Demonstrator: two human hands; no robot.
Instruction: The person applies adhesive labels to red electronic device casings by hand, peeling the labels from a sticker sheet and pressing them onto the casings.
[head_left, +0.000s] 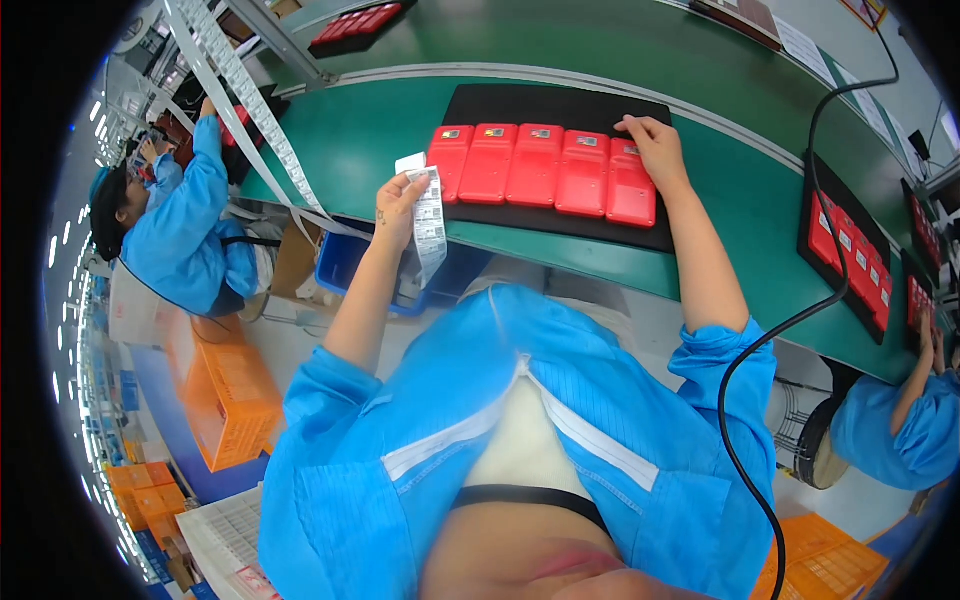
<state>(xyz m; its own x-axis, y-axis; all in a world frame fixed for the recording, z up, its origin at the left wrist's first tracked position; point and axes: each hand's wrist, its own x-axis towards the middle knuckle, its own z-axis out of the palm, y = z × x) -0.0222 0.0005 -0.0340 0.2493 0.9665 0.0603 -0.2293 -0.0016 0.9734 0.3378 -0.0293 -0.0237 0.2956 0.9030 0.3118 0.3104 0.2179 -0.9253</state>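
Observation:
Between the thumb and fingers of my left hand (398,208) hangs a strip of white printed labels (429,225), its lower end curling down past the table's front edge. Several red rectangular cases (536,165) lie side by side in a row on a black mat (560,103), most with a small label near the far end. At the row's right end, the fingertips of my right hand (655,150) are at the top of the last red case (630,188). The fingers there are bent together; whether anything small is between them is hidden.
The mat lies on a green workbench (745,235). Another black mat with red cases (848,262) is to the right. A blue bin (345,262) stands below the bench, and long label strips (245,120) hang at left. A black cable (740,385) crosses the right side. Co-workers sit on both sides.

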